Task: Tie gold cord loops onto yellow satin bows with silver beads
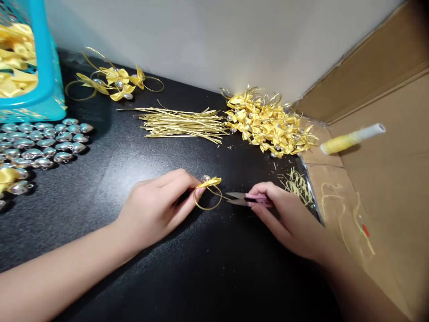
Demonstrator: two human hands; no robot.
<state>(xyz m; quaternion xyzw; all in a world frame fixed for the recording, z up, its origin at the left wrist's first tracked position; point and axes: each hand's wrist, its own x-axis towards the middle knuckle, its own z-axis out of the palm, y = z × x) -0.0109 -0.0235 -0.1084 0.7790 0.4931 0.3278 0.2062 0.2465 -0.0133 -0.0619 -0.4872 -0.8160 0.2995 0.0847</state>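
Note:
Between thumb and fingers, my left hand [161, 203] pinches a yellow ribbon bow [211, 182] that has a gold cord loop [208, 208] and a silver bead [205, 178] on it. My right hand [284, 219] grips a pair of pink thread snips [258, 200], fingers wrapped round the handle. The two blades are apart and point left, close to the right side of the loop. A thin cord end reaches from the loop toward the blades; whether they touch it I cannot tell.
Gold cords [184, 124] lie in a bundle behind my hands. Finished-looking bows [268, 123] are heaped at the back right, above cord clippings [298, 185]. Silver beads [43, 141] and a turquoise basket [43, 89] of bows stand left. Cardboard [378, 179] borders the right, with a yellow-white tube [351, 138].

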